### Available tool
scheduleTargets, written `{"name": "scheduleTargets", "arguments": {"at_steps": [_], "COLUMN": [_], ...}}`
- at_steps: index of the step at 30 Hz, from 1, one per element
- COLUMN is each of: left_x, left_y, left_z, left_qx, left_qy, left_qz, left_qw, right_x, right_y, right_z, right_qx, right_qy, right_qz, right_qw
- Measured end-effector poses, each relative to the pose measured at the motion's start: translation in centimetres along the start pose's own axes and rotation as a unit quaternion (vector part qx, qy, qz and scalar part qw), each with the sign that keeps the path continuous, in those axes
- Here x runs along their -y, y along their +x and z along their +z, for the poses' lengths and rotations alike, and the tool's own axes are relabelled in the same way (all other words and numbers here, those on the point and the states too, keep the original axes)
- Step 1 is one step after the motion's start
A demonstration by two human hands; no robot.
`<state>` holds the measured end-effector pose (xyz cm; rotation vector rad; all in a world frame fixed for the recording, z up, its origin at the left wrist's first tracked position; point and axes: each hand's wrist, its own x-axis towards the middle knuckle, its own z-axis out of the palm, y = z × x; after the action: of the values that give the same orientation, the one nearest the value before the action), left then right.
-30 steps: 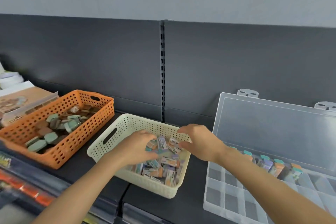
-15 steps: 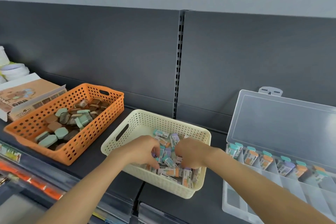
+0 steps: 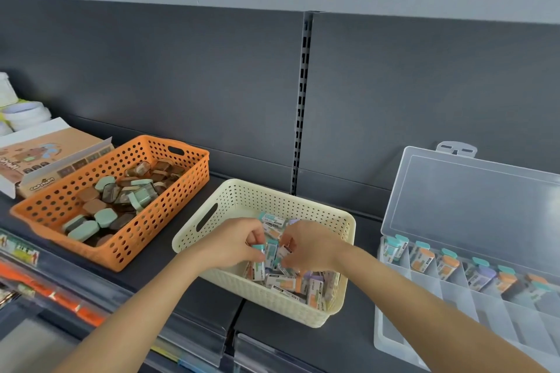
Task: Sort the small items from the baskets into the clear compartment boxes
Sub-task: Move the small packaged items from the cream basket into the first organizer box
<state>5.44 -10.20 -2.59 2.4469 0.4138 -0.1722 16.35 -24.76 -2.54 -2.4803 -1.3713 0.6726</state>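
A cream perforated basket sits on the dark shelf, holding several small wrapped erasers with teal, orange and purple ends. Both hands are inside it. My left hand pinches a teal-ended eraser between thumb and fingers. My right hand has its fingers curled on a white eraser in the pile. To the right lies the clear compartment box with its lid up; its back row holds several erasers standing on end.
An orange perforated basket at the left holds several mint and brown rounded items. A brown printed carton and white rolls lie behind it. The dark back panel rises behind. Label rails run along the shelf's front edge.
Both hands went deeper into the cream basket and came together. The left hand now pinches a teal-ended eraser. The camera has shifted left and down.
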Motion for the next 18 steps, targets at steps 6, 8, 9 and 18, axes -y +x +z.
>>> {"name": "scheduleTargets", "arguments": {"at_steps": [6, 8, 9, 18], "left_x": [0.1, 0.0, 0.0, -0.8], "left_y": [-0.4, -0.4, -0.4, -0.1], "left_z": [0.1, 0.1, 0.1, 0.1], "left_qx": [-0.011, -0.015, -0.019, -0.054], "left_qy": [-0.014, -0.016, -0.017, -0.012], "left_qz": [-0.001, -0.003, -0.004, -0.002], "left_qw": [1.0, 1.0, 1.0, 0.998], "right_x": [0.5, 0.4, 0.4, 1.1], "right_y": [0.1, 0.1, 0.1, -0.2], "right_z": [0.5, 0.5, 0.5, 0.6], "right_qx": [0.036, 0.038, 0.039, 0.036], "right_qy": [0.028, 0.027, 0.032, -0.008], "right_qz": [0.023, 0.031, 0.04, 0.036], "right_qw": [0.999, 0.998, 0.998, 0.999]}}
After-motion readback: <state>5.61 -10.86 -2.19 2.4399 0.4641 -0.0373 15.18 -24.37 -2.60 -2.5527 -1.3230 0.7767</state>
